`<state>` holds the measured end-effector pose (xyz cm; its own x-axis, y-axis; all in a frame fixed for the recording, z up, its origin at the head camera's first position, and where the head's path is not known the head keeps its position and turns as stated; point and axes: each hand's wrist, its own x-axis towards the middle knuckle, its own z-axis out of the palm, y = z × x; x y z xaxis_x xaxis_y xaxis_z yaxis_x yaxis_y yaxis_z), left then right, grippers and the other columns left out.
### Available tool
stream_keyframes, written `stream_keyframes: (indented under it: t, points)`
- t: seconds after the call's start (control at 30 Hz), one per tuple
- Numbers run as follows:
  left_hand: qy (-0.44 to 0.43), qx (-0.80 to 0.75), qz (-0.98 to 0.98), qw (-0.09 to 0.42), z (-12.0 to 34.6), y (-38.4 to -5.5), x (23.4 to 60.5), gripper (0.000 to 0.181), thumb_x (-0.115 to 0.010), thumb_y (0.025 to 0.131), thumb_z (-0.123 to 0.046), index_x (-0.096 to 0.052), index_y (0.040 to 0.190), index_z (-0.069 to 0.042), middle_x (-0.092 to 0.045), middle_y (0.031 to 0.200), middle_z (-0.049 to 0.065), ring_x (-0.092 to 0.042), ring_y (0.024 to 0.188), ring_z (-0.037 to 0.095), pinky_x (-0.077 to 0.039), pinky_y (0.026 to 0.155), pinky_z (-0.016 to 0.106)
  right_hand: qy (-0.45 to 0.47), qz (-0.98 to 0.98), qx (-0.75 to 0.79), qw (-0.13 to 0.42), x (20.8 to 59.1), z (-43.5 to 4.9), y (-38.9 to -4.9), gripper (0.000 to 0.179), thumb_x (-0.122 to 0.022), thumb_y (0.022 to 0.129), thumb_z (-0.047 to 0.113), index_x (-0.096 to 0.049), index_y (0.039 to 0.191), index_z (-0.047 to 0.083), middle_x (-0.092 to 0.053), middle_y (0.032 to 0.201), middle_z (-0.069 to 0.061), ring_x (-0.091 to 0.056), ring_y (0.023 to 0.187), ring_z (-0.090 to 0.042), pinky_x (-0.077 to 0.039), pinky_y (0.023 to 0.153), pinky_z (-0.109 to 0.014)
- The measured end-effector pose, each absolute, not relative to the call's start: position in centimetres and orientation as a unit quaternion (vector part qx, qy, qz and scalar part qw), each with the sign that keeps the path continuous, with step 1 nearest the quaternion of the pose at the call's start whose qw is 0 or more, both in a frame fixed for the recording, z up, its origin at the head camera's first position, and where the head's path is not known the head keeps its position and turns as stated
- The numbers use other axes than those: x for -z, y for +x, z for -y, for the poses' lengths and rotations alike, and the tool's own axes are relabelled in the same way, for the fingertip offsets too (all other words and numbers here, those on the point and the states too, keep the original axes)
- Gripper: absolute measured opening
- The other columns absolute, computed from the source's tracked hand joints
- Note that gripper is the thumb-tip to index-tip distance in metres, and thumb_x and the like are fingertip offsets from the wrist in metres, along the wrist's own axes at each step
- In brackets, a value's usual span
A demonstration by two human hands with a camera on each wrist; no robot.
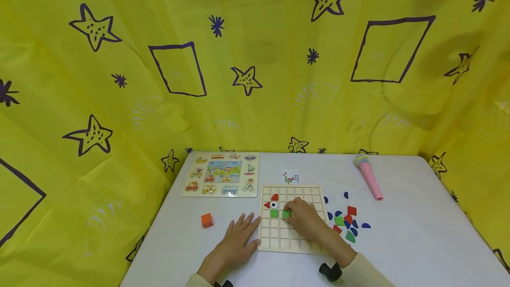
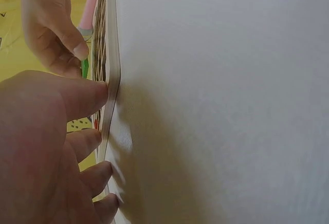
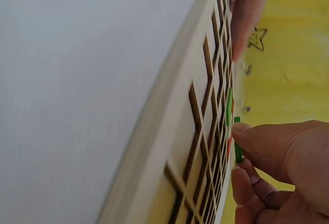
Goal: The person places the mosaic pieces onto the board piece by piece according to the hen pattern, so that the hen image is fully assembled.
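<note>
A wooden grid board lies on the white table. My right hand is over its middle, pinching a green square tile between thumb and fingers, close over the cells. Left of that tile, a second green square sits in the grid. Above it are a white tile with a black dot, a red quarter-round piece and a red triangle. My left hand rests on the table with its fingers spread, the thumb and fingertips against the board's left edge.
Loose blue half-rounds, red and green pieces lie scattered right of the board. Behind it is a small pattern card. A vehicle puzzle is at back left, an orange cube at left, a pink toy microphone at back right.
</note>
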<state>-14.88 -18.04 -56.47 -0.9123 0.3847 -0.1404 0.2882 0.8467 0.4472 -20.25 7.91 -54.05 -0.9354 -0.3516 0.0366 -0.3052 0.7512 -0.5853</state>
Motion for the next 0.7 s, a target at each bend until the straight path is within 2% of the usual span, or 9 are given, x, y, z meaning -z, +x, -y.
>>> stream_keyframes:
  t: [0.1,0.23,0.37,0.57,0.7]
  points:
    - [0.177,-0.214,-0.954,0.115,18.1,-14.9,56.5,0.067,-0.054,0.107,-0.049,-0.036,0.166,-0.024,-0.031,0.173,0.007,-0.022,0.161,0.039,-0.017,0.128,0.067,-0.195,-0.932,0.304,0.036,54.4,-6.8,-19.9,0.024,-0.083,0.091,0.012,-0.072,0.112,0.014,-0.064,0.102,0.001,-0.063,0.098,-0.018,-0.042,0.080,-0.037]
    - [0.179,-0.212,-0.954,0.113,18.1,-15.0,56.6,0.066,-0.053,0.107,-0.050,-0.036,0.166,-0.025,-0.031,0.173,0.007,-0.023,0.161,0.039,-0.017,0.127,0.067,-0.223,-0.928,0.297,0.027,54.9,-6.1,-19.6,0.017,-0.082,0.092,0.014,-0.070,0.102,0.020,-0.062,0.100,0.008,-0.060,0.098,-0.013,-0.039,0.079,-0.033]
    - [0.183,-0.214,-0.953,0.110,18.1,-14.9,56.4,0.066,-0.054,0.107,-0.048,-0.037,0.166,-0.023,-0.032,0.173,0.008,-0.023,0.161,0.040,-0.018,0.127,0.067,-0.241,-0.925,0.292,0.012,55.0,-5.8,-19.3,0.015,-0.082,0.092,0.012,-0.070,0.095,0.021,-0.060,0.098,0.009,-0.057,0.095,-0.012,-0.038,0.078,-0.032]
    - [0.176,-0.217,-0.953,0.118,18.0,-14.8,56.0,0.066,-0.056,0.106,-0.047,-0.038,0.165,-0.023,-0.032,0.173,0.008,-0.023,0.161,0.040,-0.017,0.127,0.068,-0.254,-0.923,0.290,0.007,54.8,-5.5,-19.2,0.011,-0.080,0.092,0.010,-0.073,0.095,0.017,-0.064,0.100,0.006,-0.061,0.096,-0.016,-0.039,0.078,-0.033]
    - [0.176,-0.216,-0.953,0.117,18.0,-14.8,55.9,0.066,-0.056,0.106,-0.047,-0.038,0.165,-0.023,-0.032,0.173,0.008,-0.023,0.161,0.041,-0.017,0.127,0.068,-0.266,-0.923,0.277,0.004,54.8,-5.4,-19.3,0.013,-0.080,0.092,0.011,-0.073,0.101,0.016,-0.068,0.102,0.005,-0.064,0.096,-0.017,-0.040,0.077,-0.032]
